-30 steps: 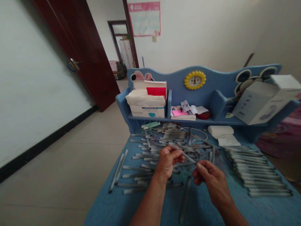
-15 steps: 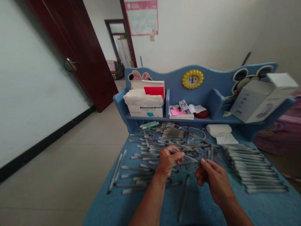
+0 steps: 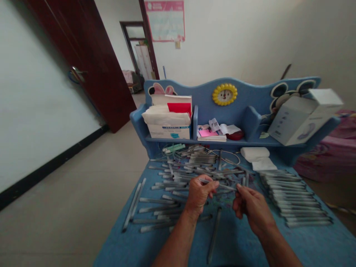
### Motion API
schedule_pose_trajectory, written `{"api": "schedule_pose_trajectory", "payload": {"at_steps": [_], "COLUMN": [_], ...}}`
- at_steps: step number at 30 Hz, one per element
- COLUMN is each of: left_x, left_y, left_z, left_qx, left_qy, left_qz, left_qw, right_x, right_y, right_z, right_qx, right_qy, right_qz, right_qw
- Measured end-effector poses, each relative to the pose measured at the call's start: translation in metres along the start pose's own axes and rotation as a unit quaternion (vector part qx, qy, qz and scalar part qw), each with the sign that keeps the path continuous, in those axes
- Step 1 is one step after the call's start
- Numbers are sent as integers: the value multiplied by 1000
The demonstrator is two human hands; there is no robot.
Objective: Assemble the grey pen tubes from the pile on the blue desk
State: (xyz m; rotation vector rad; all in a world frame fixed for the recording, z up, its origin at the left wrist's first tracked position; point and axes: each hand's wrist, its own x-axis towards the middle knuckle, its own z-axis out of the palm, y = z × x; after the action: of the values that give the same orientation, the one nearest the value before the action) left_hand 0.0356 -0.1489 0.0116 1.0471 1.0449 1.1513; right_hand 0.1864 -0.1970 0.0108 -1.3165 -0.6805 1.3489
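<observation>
A thin translucent pen [image 3: 224, 186] is held in the air between both hands, above the blue desk. My left hand [image 3: 201, 191] pinches its left part between thumb and fingers. At its right end, the thumb and fingertips of my right hand [image 3: 250, 205] close on the dark tip. Many similar pens [image 3: 164, 213] lie loosely spread beneath and to the left of my left hand. A neat row of pens [image 3: 297, 200] is stacked to the right of my right hand. One single pen [image 3: 214, 235] lies near the front edge, between my forearms.
Behind the pens stands a blue shelf [image 3: 172, 140] with a mask box [image 3: 168, 129], papers [image 3: 213, 135] and a white box [image 3: 294, 120]. A yellow clock [image 3: 224, 94] is on its back panel. A paper roll [image 3: 255, 152] and cables [image 3: 230, 157] lie below.
The view has shifted slightly, so the desk and shelf appear a little further left. Both hands keep hold of the same pen, with hardly any change in their grip.
</observation>
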Motion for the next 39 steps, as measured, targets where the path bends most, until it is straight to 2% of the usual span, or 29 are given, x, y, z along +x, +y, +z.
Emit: {"api": "schedule_pose_trajectory", "payload": {"at_steps": [6, 13, 18, 22, 25, 29, 39], "left_x": [2, 3, 5, 6, 6, 5, 4], "left_y": [0, 4, 1, 0, 1, 3, 7], "left_z": [-3, -4, -7, -8, -6, -5, -7], "left_qx": [-13, -31, -16, -26, -42, -48, 35], "left_qy": [-40, -74, -81, -79, -74, -73, -87], "left_qz": [7, -2, -1, -15, -18, -20, -14], "left_qw": [999, 997, 997, 996, 996, 996, 995], "right_x": [4, 6, 8, 7, 6, 6, 4], "right_y": [1, 3, 5, 4, 3, 4, 1], "right_z": [-2, -5, -8, -10, -11, -11, -13], "right_qx": [-2, -3, 1, 13, 18, -4, -38], "right_qy": [-15, -21, -28, -21, -45, -39, -39], "right_qz": [37, 35, 50, -10, -67, -107, -87], "right_qw": [999, 999, 998, 1000, 997, 994, 995]}}
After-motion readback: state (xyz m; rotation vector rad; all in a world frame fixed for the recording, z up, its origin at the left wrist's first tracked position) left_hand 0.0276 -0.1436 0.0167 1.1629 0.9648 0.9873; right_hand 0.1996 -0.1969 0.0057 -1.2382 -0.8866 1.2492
